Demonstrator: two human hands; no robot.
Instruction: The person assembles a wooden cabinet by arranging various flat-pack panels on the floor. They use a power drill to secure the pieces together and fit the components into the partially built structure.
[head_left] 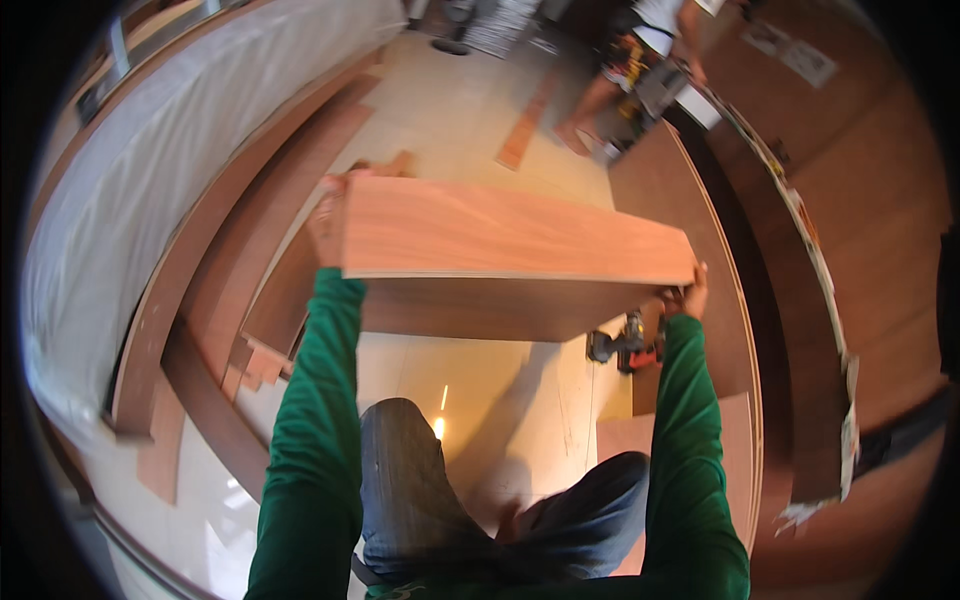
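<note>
Between both hands I hold up a reddish-brown wooden box [510, 230], its long edge running left to right in front of me. My left hand [328, 222] grips its left end, slightly blurred. At the right end my right hand [690, 292] is closed round the lower corner, with the fingers partly hidden behind the wood. A cordless drill [630, 345], black with red at its base, is beside my right hand, below the box's right end.
Long wooden boards [215, 270] lie on the left beside a plastic-wrapped piece [190, 140]. A loose wood strip [527, 125] rests on the tiled floor [440, 90]. Large wood panels [690, 190] stand at the right. A barefoot person [640, 60] wearing a tool belt stands at the back.
</note>
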